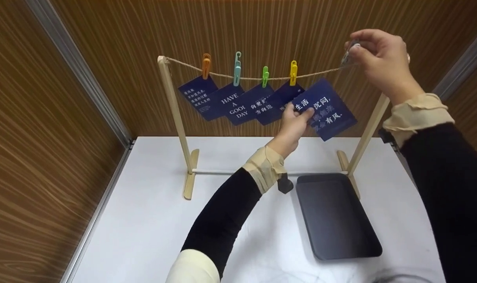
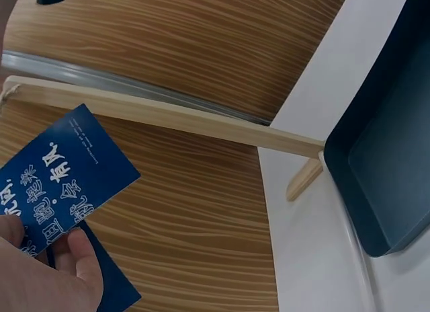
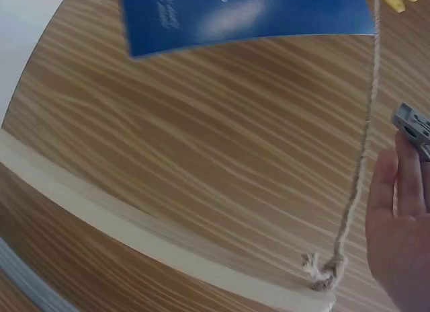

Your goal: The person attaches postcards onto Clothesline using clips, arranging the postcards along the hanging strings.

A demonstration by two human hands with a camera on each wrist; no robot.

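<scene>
left hand: fingers pinch the blue card by its lower-left edge, held up just under the twine above the worktop's far edge | right hand: fingers clamped on a grey peg at the twine | card likely light, thin, bendy (glossy, may slip); grip near top edge

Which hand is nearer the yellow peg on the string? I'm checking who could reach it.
Left. The left hand holds a blue card just below the yellow peg; the right hand pinches a grey peg farther along the string.
</scene>
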